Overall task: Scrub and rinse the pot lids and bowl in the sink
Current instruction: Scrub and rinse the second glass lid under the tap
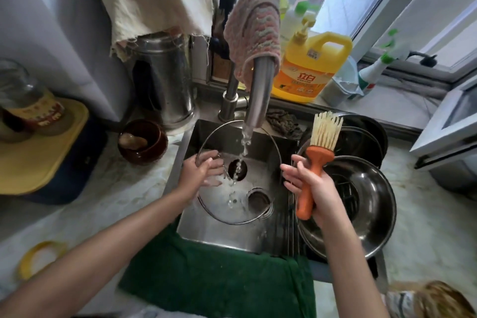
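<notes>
Right hand [322,190] above right edge of sink [219,236], fingers wrapped round orange brush [320,160]. Left hand [201,170] fingers hold glass lid [219,205] rim inside sink, under running water [244,144]. Steel bowl [369,204] right of sink.

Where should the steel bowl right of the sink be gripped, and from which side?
Probably pinch the steel bowl by the rim at its right edge, coming from the right, thumb inside. It sits open side up, so the thin rim is exposed there; its left edge lies behind the right hand holding the brush.
</notes>
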